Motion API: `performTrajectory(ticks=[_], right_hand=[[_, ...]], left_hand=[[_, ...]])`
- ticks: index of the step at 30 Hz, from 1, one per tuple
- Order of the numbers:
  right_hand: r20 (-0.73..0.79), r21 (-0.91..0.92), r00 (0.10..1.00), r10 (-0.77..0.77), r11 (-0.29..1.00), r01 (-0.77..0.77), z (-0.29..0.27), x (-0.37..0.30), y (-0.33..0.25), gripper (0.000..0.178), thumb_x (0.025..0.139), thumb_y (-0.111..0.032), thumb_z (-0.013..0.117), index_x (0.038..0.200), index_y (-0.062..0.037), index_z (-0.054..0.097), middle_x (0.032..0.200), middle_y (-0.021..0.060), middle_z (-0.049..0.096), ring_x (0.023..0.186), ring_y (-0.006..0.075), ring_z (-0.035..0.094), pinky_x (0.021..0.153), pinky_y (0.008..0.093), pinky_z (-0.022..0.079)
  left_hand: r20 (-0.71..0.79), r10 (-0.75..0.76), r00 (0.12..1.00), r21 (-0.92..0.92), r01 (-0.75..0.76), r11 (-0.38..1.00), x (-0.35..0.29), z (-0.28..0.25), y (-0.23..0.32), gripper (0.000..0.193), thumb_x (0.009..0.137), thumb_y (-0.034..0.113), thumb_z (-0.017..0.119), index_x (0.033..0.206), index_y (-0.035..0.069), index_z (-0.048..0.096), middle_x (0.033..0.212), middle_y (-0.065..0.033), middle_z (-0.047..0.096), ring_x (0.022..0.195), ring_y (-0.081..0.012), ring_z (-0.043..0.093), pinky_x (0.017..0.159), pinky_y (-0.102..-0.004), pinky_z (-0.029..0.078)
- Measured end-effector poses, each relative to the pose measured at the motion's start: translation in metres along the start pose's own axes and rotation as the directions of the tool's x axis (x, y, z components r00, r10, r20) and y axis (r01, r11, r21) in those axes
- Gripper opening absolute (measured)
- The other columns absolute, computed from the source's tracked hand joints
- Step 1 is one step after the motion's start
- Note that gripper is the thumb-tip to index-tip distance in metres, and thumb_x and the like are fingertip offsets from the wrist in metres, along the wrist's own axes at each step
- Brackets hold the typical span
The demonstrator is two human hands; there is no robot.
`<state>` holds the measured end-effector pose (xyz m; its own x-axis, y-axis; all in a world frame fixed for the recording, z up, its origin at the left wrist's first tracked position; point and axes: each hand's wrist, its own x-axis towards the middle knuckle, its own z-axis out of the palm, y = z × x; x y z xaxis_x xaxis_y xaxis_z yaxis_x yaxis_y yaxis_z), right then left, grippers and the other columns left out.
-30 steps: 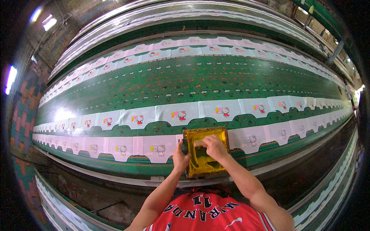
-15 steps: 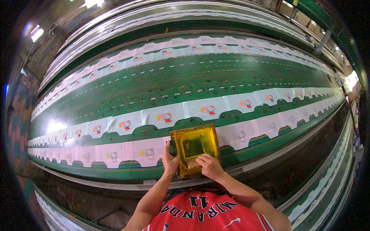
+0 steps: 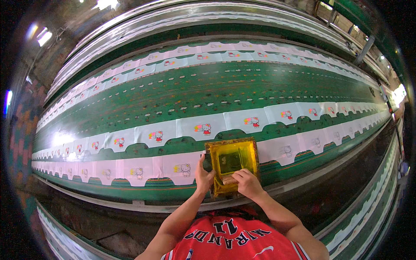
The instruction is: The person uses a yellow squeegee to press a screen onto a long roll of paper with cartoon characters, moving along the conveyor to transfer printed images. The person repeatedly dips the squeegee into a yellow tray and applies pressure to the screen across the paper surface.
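A yellow screen-printing frame [image 3: 255, 162] with a stained wooden border lies over the near row of pink fabric pieces [image 3: 138, 167], directly in front of me. Its left side is gripped by my left hand [image 3: 203, 177], with one finger reaching up along the edge. My right hand [image 3: 249, 183] is closed on a wooden-handled squeegee [image 3: 229, 178] inside the frame's lower part. My fingers partly cover the squeegee. On the pink piece just left of the frame shows a pale cartoon cat print [image 3: 185, 169]. The fabric under the frame is hidden.
A row of white fabric pieces [image 3: 182, 126] with red and yellow cat prints runs beyond the frame on the long green table [image 3: 173, 89]. More fabric rows line its far side. A pale rail [image 3: 138, 203] borders the near edge. Other long tables stand beyond and behind me.
The view has shifted, so table, fabric and frame all appear farther right. The frame stays over the same spot in the pink row, and both hands keep their holds.
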<state>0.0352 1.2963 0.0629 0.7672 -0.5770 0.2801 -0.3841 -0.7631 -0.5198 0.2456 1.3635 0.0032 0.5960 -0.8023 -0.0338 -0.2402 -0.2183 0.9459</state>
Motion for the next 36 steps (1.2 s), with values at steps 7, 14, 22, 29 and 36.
performTrajectory(ticks=[7, 14, 22, 29, 36], right_hand=[[0.016, 0.071, 0.999, -0.052, 0.996, 0.051, -0.015, -0.020, 0.037, 0.031, 0.074, 0.007, 0.060, 0.104, 0.0016, 0.069, 0.105, 0.0143, 0.068, 0.103, 0.0340, 0.063, 0.092, 0.0419, 0.054], [0.036, 0.100, 0.998, -0.047, 0.994, 0.043, -0.020, -0.021, 0.037, 0.030, 0.075, 0.006, 0.060, 0.104, 0.0009, 0.069, 0.105, 0.0139, 0.069, 0.103, 0.0338, 0.063, 0.091, 0.0416, 0.054], [0.007, 0.080, 0.998, -0.061, 0.995, 0.060, -0.015, -0.026, 0.043, 0.026, 0.077, 0.000, 0.062, 0.103, 0.0005, 0.066, 0.107, 0.0158, 0.069, 0.104, 0.0342, 0.063, 0.095, 0.0416, 0.053], [-0.012, 0.081, 0.997, -0.076, 0.994, 0.077, -0.020, -0.028, 0.039, 0.028, 0.076, 0.001, 0.061, 0.103, 0.0005, 0.067, 0.104, 0.0152, 0.068, 0.104, 0.0342, 0.063, 0.094, 0.0423, 0.053], [0.070, 0.069, 0.993, -0.098, 0.993, 0.094, -0.022, -0.043, 0.037, 0.033, 0.075, 0.000, 0.061, 0.107, 0.0004, 0.066, 0.106, 0.0151, 0.067, 0.105, 0.0344, 0.062, 0.096, 0.0434, 0.052]], left_hand=[[-0.032, -0.107, 0.994, -0.016, 0.106, 0.994, -0.009, 0.037, -0.005, 0.081, 0.077, 0.004, 0.072, 0.152, 0.007, 0.043, 0.145, -0.0219, 0.056, 0.132, -0.0364, 0.056, 0.108, -0.0419, 0.045], [-0.049, -0.077, 0.996, 0.131, 0.083, 0.988, -0.007, 0.038, 0.004, 0.082, 0.077, 0.008, 0.073, 0.153, 0.009, 0.042, 0.143, -0.0213, 0.058, 0.121, -0.0372, 0.062, 0.101, -0.0445, 0.048], [-0.014, -0.094, 0.996, 0.301, 0.093, 0.949, -0.005, 0.038, 0.017, 0.084, 0.078, 0.010, 0.072, 0.155, 0.010, 0.039, 0.136, -0.0236, 0.059, 0.123, -0.0441, 0.058, 0.098, -0.0500, 0.048], [0.006, -0.113, 0.994, 0.257, 0.108, 0.960, -0.005, 0.035, 0.010, 0.084, 0.078, 0.011, 0.071, 0.155, 0.011, 0.036, 0.137, -0.0249, 0.057, 0.125, -0.0447, 0.056, 0.099, -0.0509, 0.048], [-0.007, -0.080, 0.997, 0.308, 0.078, 0.948, -0.008, 0.037, 0.013, 0.084, 0.078, 0.010, 0.072, 0.155, 0.011, 0.037, 0.136, -0.0257, 0.057, 0.124, -0.0450, 0.056, 0.098, -0.0509, 0.048]])
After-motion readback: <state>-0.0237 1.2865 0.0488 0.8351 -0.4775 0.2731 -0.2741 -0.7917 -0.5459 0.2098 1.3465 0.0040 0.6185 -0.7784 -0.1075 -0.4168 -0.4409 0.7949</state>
